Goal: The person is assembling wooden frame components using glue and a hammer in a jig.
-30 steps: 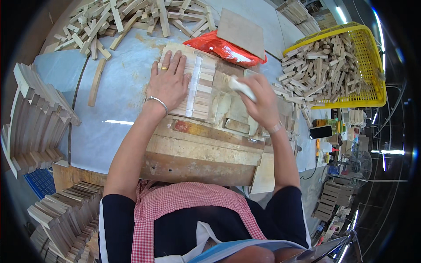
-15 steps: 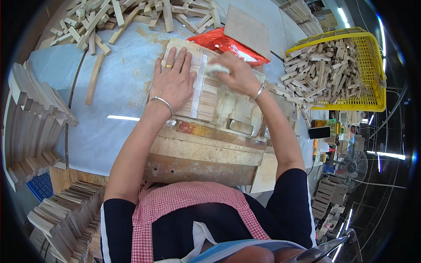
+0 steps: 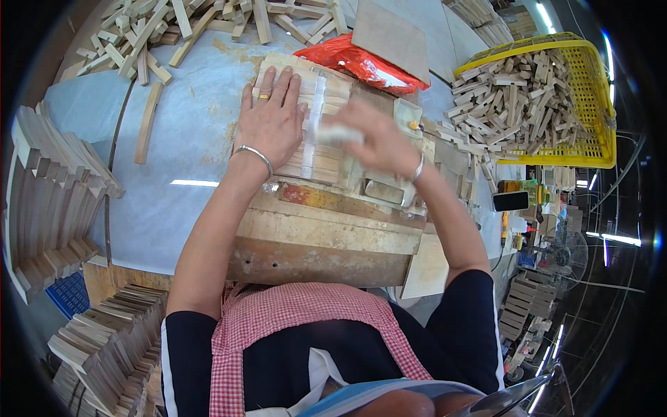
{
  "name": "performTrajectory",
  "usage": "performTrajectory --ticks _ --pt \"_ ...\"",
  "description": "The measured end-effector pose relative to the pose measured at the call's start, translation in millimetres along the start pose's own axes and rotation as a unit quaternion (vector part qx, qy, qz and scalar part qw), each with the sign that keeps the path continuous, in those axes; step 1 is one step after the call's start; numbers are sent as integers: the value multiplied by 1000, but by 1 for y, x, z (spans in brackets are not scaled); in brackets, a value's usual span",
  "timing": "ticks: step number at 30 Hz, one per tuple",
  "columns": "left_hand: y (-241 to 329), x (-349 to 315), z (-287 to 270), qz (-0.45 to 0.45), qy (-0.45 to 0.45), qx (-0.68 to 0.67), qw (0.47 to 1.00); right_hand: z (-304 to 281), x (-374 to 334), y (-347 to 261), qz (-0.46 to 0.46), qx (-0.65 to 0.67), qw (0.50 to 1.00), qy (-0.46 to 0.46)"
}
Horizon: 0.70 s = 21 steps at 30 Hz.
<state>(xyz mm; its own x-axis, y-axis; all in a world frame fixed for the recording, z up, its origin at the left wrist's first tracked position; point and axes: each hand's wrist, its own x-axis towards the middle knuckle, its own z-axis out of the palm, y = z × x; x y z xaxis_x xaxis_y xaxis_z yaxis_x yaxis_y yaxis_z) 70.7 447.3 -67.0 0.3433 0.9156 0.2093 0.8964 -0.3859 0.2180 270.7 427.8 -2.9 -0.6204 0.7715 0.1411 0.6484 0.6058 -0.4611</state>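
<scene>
My left hand (image 3: 269, 132) lies flat with its fingers stretched over a row of pale wooden strips (image 3: 329, 158) set side by side. A whitish band (image 3: 314, 125) runs across these strips, just right of that hand. Above the strips' right part, my right hand (image 3: 382, 142) is closed around a small white object (image 3: 339, 133). Motion smears both, so the object's kind cannot be made out, nor whether it touches the wood. Beside the right hand sits a small clear tray (image 3: 407, 111). The strips rest on a worn wooden board (image 3: 326, 236) at the near edge.
Loose notched wooden pieces (image 3: 260, 24) heap at the far left, and one single stick (image 3: 148, 124) lies nearer. A yellow basket (image 3: 594, 104) of wooden pieces stands right. A red plastic bag (image 3: 333, 54) lies under a flat board (image 3: 392, 43). Stacked curved wooden parts (image 3: 59, 201) line the left.
My right hand has moved nearer to me, with the white object, along the whitish band. My left hand stays pressed on the strips.
</scene>
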Motion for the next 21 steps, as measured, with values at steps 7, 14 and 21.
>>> performTrajectory --ticks 7,14,21 --pt "0 -1 6 1 13 -16 1000 2 60 43 93 -154 984 12" --pt "-2 0 5 2 16 -14 1000 15 5 -36 -7 -123 990 -75" --pt "-1 2 6 1 25 -9 1000 23 -25 -66 -54 -74 993 -79"
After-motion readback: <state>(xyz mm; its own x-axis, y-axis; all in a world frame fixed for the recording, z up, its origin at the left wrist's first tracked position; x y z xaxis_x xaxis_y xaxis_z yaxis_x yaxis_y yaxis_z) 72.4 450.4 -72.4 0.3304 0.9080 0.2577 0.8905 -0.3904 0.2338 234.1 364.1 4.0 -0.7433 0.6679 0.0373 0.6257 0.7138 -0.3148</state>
